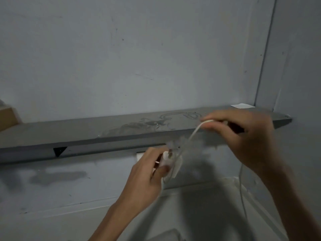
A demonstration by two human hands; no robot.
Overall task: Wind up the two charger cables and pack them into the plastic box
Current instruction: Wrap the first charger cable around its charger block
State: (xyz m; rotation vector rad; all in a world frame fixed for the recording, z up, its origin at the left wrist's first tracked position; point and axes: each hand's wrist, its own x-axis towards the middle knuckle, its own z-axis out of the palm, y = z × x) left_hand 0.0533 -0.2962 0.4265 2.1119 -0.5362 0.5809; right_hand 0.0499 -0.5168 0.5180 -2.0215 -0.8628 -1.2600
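My left hand [149, 173] grips a white charger plug [171, 162] below the grey shelf, with loops of its white cable around the plug. My right hand [243, 136] is raised at shelf height and pinches the same white cable [194, 133], which runs taut down to the plug. The rest of the cable [241, 188] hangs from my right hand toward the floor. A pale box-like shape [166, 235] shows dimly at the bottom edge; I cannot tell whether it is the plastic box. No second cable can be made out.
A long grey shelf [86, 131] crosses the wall, with a wet patch [139, 126] on top, a white paper [242, 106] at its right end and a cardboard box [7, 119] at its left. A white wall socket [139, 156] sits under the shelf.
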